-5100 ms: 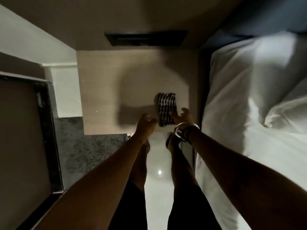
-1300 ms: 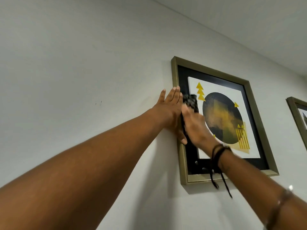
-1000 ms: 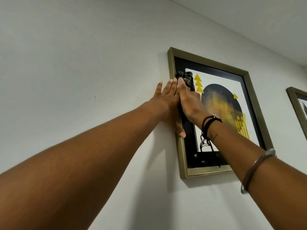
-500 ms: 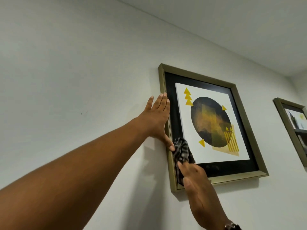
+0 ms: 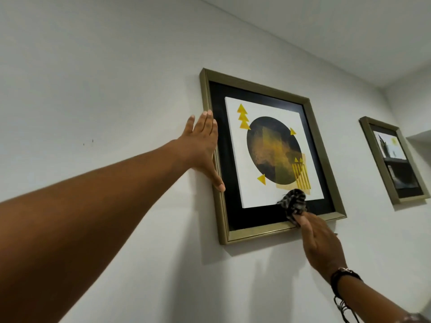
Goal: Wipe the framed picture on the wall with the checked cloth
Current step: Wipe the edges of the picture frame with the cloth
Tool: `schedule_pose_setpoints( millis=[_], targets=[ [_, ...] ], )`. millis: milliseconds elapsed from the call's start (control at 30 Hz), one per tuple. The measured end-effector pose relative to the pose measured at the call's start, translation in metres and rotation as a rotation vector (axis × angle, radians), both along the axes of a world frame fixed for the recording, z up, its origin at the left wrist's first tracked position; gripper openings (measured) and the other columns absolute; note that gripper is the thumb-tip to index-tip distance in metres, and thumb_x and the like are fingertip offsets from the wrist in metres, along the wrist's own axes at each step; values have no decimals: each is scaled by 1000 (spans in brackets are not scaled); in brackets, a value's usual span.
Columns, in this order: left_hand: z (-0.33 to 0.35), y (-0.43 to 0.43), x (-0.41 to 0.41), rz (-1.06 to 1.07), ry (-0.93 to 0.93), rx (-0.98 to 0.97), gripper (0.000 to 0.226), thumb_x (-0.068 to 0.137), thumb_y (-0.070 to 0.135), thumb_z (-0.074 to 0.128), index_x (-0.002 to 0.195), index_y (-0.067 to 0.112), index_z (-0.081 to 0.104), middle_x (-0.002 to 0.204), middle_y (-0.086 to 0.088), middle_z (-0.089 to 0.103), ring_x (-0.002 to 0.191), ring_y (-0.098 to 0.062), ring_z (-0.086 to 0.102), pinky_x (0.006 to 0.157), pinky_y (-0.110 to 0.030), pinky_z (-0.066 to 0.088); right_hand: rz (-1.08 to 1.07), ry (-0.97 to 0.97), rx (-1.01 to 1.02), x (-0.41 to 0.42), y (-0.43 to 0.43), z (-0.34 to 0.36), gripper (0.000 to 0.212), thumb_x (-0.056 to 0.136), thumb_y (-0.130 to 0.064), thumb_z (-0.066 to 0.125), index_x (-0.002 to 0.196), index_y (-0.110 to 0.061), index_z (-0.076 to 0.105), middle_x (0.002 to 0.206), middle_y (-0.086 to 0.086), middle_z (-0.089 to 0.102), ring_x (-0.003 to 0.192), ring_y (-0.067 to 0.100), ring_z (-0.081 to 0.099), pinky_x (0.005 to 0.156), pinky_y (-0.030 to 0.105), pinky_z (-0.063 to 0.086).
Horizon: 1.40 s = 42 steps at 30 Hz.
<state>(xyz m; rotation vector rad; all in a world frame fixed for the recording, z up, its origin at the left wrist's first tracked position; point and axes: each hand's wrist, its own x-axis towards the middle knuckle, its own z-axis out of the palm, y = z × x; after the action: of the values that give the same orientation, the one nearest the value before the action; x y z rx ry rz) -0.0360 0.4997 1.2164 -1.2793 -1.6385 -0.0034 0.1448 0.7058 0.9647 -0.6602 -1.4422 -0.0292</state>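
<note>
The framed picture [image 5: 256, 89] hangs on the white wall, with a dull gold frame, black mount and a white print bearing a dark circle and yellow triangles. My left hand [image 5: 201, 145] lies flat against the frame's left side, fingers straight, thumb on the frame edge. My right hand [image 5: 319, 241] reaches up from below and presses the bunched checked cloth [image 5: 293, 202] against the glass near the lower right, over the bottom edge of the print.
A second framed picture [image 5: 373, 145] with a similar gold frame hangs further right. A white ledge [image 5: 419, 138] juts out at the far right edge. The ceiling meets the wall above both frames.
My right hand has slid the cloth along the bottom of the picture from its lower left corner to the lower right. My left hand stays flat on the frame's left side.
</note>
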Motion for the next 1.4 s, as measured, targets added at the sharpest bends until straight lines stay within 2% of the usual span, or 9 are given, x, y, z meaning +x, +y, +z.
schedule_pose_setpoints(
  millis=[167, 333, 533, 700, 900, 1000, 1100, 1233, 1400],
  targets=[
    [-1, 0, -1, -10, 4, -4, 164, 40, 90, 65, 147, 4, -25, 158, -18, -32, 142, -33, -36, 118, -55, -18, 152, 261, -297, 6, 18, 21, 63, 96, -59, 20, 99, -16, 67, 112, 14, 69, 105, 34, 59, 86, 42, 43],
    [-2, 0, -2, -16, 13, 7, 164, 39, 90, 64, 147, 4, -24, 158, -19, -31, 142, -34, -35, 115, -53, -19, 106, 240, -152, -30, -25, 21, 57, 93, -59, 21, 86, -20, 62, 100, 9, 65, 101, 34, 58, 83, 40, 42],
    [-3, -2, -1, -35, -1, 5, 166, 37, 89, 66, 148, 3, -24, 158, -18, -31, 143, -32, -34, 114, -51, -20, 244, -14, 120, -94, -112, -13, 67, 92, -64, 20, 132, -29, 61, 137, -24, 45, 134, -5, 31, 106, 5, 16],
    [-5, -4, -9, -79, -1, -11, 165, 40, 82, 73, 148, 7, -25, 157, -15, -34, 143, -29, -35, 115, -50, -20, 325, 60, 111, -112, -134, 24, 64, 94, -53, 19, 137, -25, 57, 134, -27, 41, 131, -2, 33, 104, -2, 7],
    [-6, 1, -9, -108, -30, -30, 169, 36, 82, 75, 147, 7, -28, 155, -16, -38, 142, -29, -37, 113, -47, -23, 566, 125, 133, -109, -128, 99, 40, 96, -44, 26, 120, -48, 57, 125, -15, 57, 123, 1, 48, 105, 17, 37],
    [-6, 1, -5, -82, -61, -37, 168, 37, 84, 72, 146, 7, -29, 155, -16, -38, 142, -29, -37, 117, -49, -21, 794, 170, 38, -102, -132, 154, 72, 90, -66, 28, 124, -15, 64, 125, 11, 65, 118, 11, 60, 87, 30, 56],
    [-7, 0, -1, -69, -93, -18, 168, 38, 85, 72, 145, 8, -31, 154, -15, -40, 142, -28, -38, 119, -52, -18, 767, 116, 50, -96, -140, 197, 88, 92, -70, 23, 119, 7, 54, 122, 31, 59, 114, 39, 54, 102, 54, 41],
    [-10, -1, 0, -100, -111, -11, 166, 41, 80, 76, 146, 9, -31, 156, -14, -38, 142, -28, -38, 119, -53, -17, 774, 54, 8, -95, -135, 231, 83, 90, -74, 26, 106, -6, 71, 114, 12, 73, 94, 9, 67, 90, 32, 51],
    [-11, -4, 4, -83, -111, -8, 166, 41, 78, 78, 146, 11, -31, 156, -13, -37, 141, -28, -38, 119, -54, -16, 749, 45, 30, -98, -137, 246, 65, 91, -72, 27, 79, -25, 72, 69, -5, 65, 65, 7, 59, 65, 24, 43]
  ],
)
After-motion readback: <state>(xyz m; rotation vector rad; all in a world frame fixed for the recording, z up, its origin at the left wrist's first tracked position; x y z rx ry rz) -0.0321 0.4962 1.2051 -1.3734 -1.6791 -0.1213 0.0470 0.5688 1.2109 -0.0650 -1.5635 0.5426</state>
